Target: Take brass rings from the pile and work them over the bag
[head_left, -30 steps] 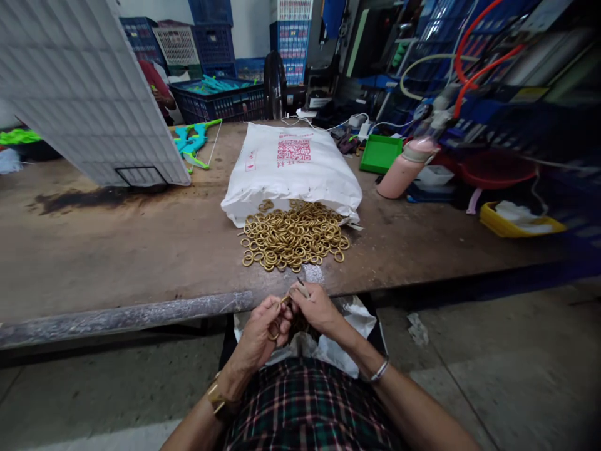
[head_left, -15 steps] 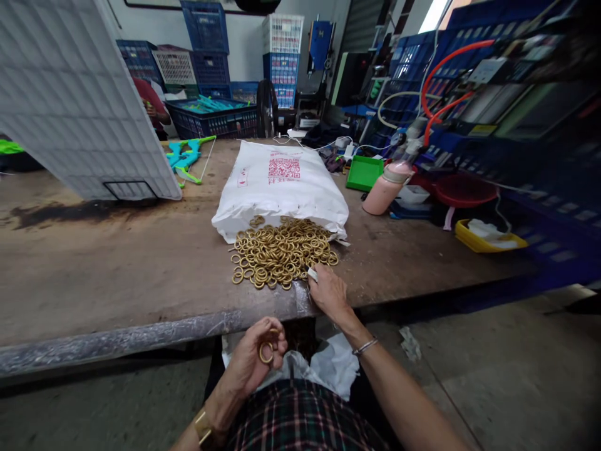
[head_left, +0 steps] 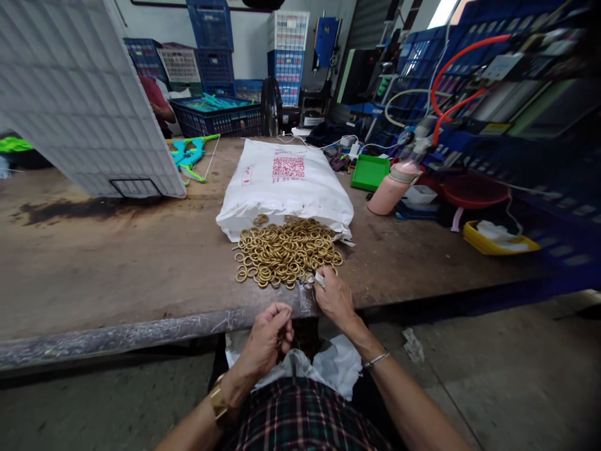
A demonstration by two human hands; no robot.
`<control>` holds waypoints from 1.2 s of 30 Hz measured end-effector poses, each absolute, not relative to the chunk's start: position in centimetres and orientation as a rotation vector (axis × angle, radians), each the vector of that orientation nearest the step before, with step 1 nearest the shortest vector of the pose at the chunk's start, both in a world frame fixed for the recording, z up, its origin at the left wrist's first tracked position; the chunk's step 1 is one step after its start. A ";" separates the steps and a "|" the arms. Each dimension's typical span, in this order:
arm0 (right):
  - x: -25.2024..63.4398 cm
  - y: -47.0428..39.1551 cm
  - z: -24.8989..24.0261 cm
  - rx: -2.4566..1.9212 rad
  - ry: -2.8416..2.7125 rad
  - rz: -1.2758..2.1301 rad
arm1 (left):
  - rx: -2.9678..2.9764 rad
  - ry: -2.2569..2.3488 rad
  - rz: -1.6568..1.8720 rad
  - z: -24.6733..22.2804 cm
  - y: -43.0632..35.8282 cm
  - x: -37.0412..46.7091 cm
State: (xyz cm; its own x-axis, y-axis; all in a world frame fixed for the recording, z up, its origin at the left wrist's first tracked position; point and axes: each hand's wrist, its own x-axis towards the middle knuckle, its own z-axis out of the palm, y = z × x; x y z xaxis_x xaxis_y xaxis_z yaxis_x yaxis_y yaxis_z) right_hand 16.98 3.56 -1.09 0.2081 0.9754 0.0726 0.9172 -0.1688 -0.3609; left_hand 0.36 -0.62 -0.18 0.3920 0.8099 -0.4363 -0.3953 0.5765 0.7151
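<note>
A heap of gold-coloured metal rings [head_left: 282,250] spills from the mouth of a white woven sack [head_left: 291,188] with a red printed code. At the heap's near right edge, my right hand [head_left: 334,294] is closed on a small tool with a white grip [head_left: 320,279]; its dark tip is among the rings. My left hand [head_left: 268,335] is curled closed in front of the table edge, above my lap. The gold rings seen in it a moment ago are now mostly hidden by its fingers.
A pink bottle [head_left: 389,189], a green tray [head_left: 370,172] and a yellow tray [head_left: 500,241] stand to the right. A ribbed white panel [head_left: 94,100] leans at the left, beside a blue-green toy bow [head_left: 190,153]. Behind it, a person's arm [head_left: 162,113] shows.
My left hand has risen toward the heap and turned, its fingers closing over the rings. My right hand stays at the heap's edge with the tool. The view has shifted slightly.
</note>
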 end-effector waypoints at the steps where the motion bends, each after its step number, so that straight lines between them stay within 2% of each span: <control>1: 16.9 3.3 -1.2 -2.099 -1.769 0.272 | 0.592 0.899 0.826 -0.2 -0.4 0.6; 10: 14.3 1.4 -1.2 -1.592 -1.796 0.561 | 0.753 1.037 0.860 -0.2 1.2 1.2; 19: 12.9 1.6 -0.2 -1.483 -1.569 1.043 | 1.139 1.137 0.947 -0.2 0.6 -0.3; 29: 12.7 1.6 -0.5 -1.503 -1.553 1.056 | 0.772 0.915 0.819 -0.1 0.0 -0.6; 36: 13.4 0.4 -0.8 -1.588 -2.042 0.679 | 0.861 0.917 0.883 -0.1 -0.3 -0.6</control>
State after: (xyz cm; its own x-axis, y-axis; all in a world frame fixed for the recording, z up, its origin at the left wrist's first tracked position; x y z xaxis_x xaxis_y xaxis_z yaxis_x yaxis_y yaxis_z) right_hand 13.44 0.45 -0.78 -0.2254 0.9725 0.0587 0.7435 0.2106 -0.6348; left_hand -0.60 -0.32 -0.08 0.3371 0.8972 -0.2852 -0.2516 0.3778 0.8910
